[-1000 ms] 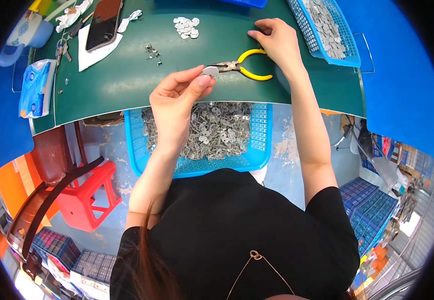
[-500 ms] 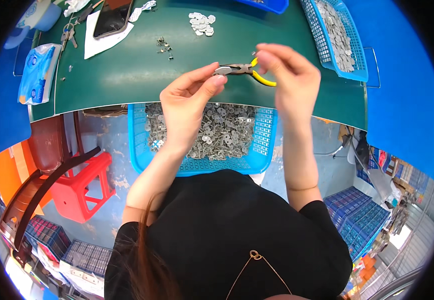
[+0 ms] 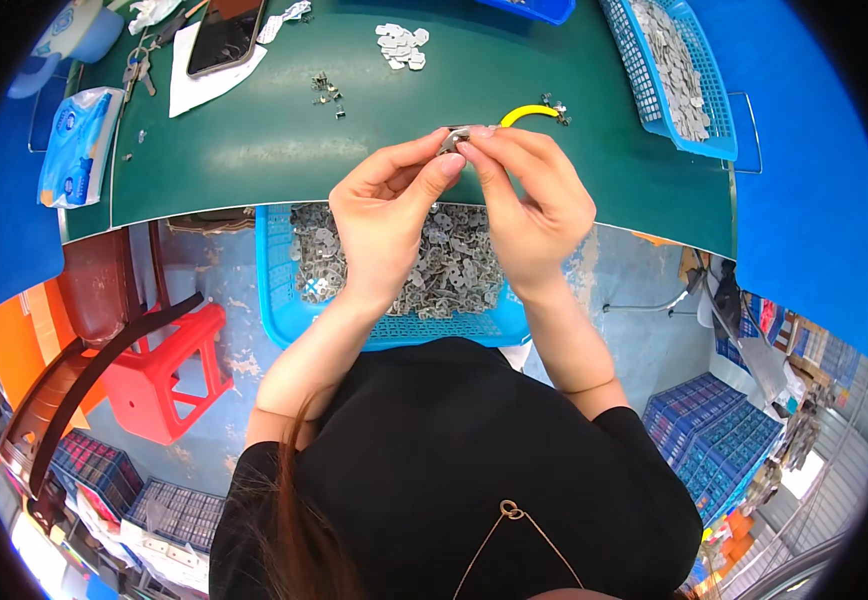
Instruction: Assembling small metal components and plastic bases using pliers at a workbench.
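My left hand [image 3: 379, 225] pinches a small flat grey metal plate [image 3: 452, 142] between thumb and fingertips, held up above the table's near edge. My right hand [image 3: 544, 200] meets it there, its thumb and fingers closed at the plate's right edge; whatever small part they pinch is mostly hidden. Behind the right fingers lie pliers with a yellow handle [image 3: 529, 111], the jaws covered by my hands. Beside that handle is a little cluster of small metal fasteners [image 3: 555, 107]. Below my hands, a blue basket [image 3: 272, 285] holds a heap of metal pieces.
On the green table [image 3: 224, 150] are a pile of grey plates [image 3: 401, 46], loose fasteners [image 3: 326, 90], a phone [image 3: 224, 38], keys [image 3: 137, 70] and a tissue pack [image 3: 80, 148]. A blue basket of plates [image 3: 724, 140] stands right. A red stool [image 3: 154, 385] is at left.
My right hand has come left and down from beside the pliers to the plate in my left hand. The fasteners behind it have come into sight, while the pliers' jaws are now covered.
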The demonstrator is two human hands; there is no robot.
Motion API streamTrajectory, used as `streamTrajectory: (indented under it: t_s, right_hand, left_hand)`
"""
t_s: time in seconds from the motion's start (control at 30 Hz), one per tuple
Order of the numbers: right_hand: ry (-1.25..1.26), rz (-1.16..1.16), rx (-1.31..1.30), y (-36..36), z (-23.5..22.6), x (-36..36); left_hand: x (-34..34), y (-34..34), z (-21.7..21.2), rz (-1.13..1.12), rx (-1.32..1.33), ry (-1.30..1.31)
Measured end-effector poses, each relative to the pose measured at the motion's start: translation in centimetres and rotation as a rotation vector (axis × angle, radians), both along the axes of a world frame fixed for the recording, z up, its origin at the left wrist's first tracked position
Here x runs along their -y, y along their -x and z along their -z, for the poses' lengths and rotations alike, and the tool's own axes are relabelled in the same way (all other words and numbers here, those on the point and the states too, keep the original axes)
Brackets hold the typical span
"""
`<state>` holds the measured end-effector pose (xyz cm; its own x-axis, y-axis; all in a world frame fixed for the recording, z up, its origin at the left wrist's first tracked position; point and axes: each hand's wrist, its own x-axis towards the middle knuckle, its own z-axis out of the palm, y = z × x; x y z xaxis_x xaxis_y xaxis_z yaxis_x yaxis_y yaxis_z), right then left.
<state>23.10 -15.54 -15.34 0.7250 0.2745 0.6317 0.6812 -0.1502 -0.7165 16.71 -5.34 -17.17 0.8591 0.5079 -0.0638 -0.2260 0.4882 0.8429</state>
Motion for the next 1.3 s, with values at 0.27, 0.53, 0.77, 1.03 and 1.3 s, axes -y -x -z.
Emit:
streamTrajectory:
  t_s: [0.27,0.53,0.77,1.03,1.3]
  right_hand:
    - [0.033,-0.024,0.194,-0.4,0.5,0.3]
    - [0.592,0.175,0.225,-2.4,0.9,3.9]
    - [0.998,0.143,0.312,-4.8,2.7,5.5]
    - [0.753,0.079,0.332,-5.1,3.7,3.3]
    - [0.943,0.160,0.392,-4.6,2.0,3.7]
  left_hand:
    - [-0.5,0.2,-0.5,0.030,-0.025,-0.053]
    - [-1.4,0.6,0.0,-0.004,-0.059,-0.120]
    - [-1.7,0.7,0.3,-0.019,-0.044,-0.134]
    - [-1.3,1.1,0.0,-0.039,0.011,-0.187]
    - [-2.3,2.4,0.2,-0.110,0.019,-0.290]
